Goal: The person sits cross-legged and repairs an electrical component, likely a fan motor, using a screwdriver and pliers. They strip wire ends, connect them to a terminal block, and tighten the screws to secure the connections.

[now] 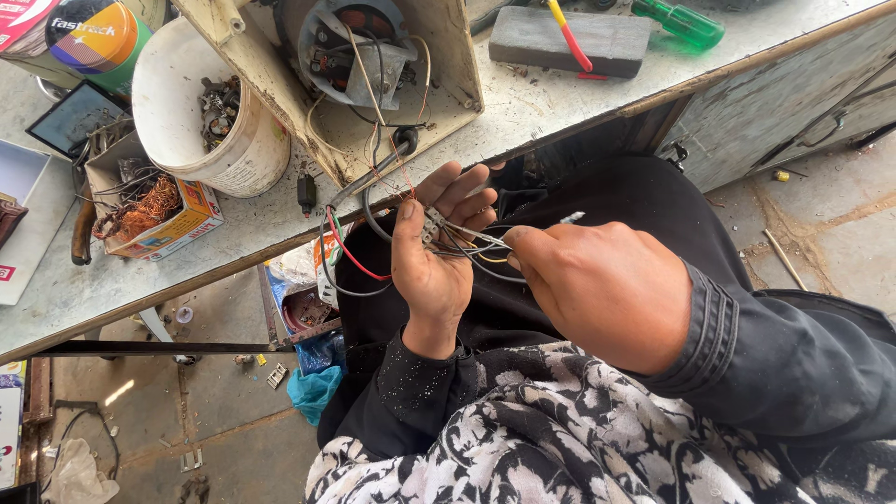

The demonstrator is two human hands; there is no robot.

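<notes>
Head view: the left hand [431, 252] sits at frame centre, palm up, thumb pressed down on a small white terminal block [432, 224] lying across the fingers; the other fingers are extended and slightly fanned behind it. The block's long axis runs roughly upper right to lower left, in line with the thumb. The right hand [602, 285] is just right of it, knuckles to camera, thumb and forefinger pinched on thin wire ends [476, 235] that run left into the block. The remaining right fingers are curled under; can't tell what they touch.

The wire bundle [373, 201] of grey, black and red leads loops from the block up to the open beige motor housing [392, 65] lying on the workbench [560, 93], upper centre. The red lead arcs down left of the left hand.

Containers:
- white plastic bucket [219, 112], upper left, tipped toward camera, holds a clump of small metal parts.
- small cardboard box [154, 215], left of the bucket, holds tangled copper wire.

Grey block [569, 42] at top of frame with a red-handled tool [571, 37] lying across it; green screwdriver handle [679, 22] just right of it.
</notes>
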